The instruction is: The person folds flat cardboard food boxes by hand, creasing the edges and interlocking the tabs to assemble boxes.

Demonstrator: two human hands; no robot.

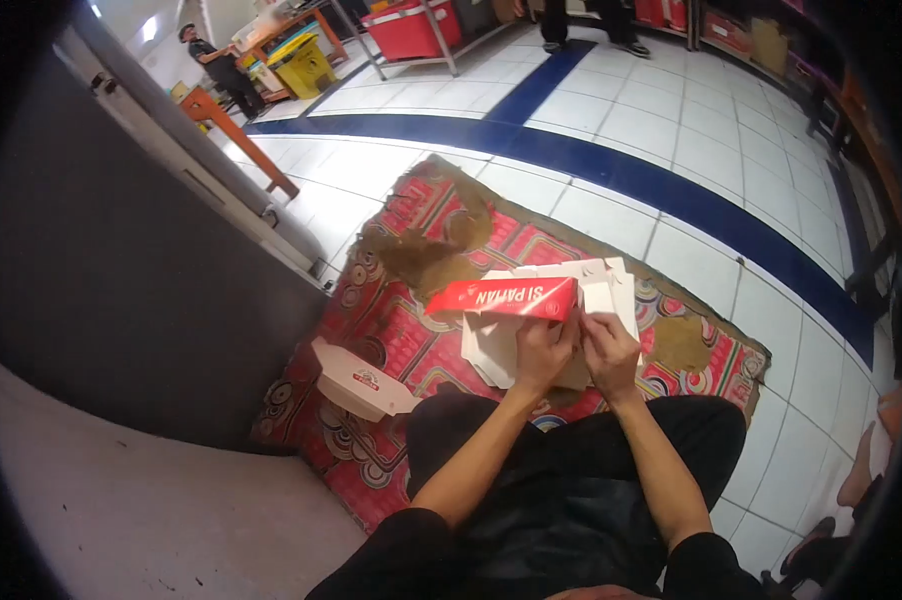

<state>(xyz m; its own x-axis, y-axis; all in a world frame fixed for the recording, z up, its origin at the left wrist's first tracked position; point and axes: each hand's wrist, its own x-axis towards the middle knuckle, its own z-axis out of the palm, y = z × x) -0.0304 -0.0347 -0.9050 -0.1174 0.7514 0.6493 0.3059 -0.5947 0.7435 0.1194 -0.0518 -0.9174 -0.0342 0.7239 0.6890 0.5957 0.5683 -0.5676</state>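
Note:
A red and white cardboard box with white lettering, upside down to me, is held above a stack of flat white box blanks. My left hand grips its near side close to the right end. At that same end, my right hand has its fingers closed on the box's edge; the fingertips are partly hidden. Left of my knee, a folded white carton with a small red logo lies on the patterned mat.
A grey panel stands close on the left, above a pale surface. White floor tiles with blue strips surround the mat. Farther back are a yellow bin, a red container and a person. Another person's legs show at the top.

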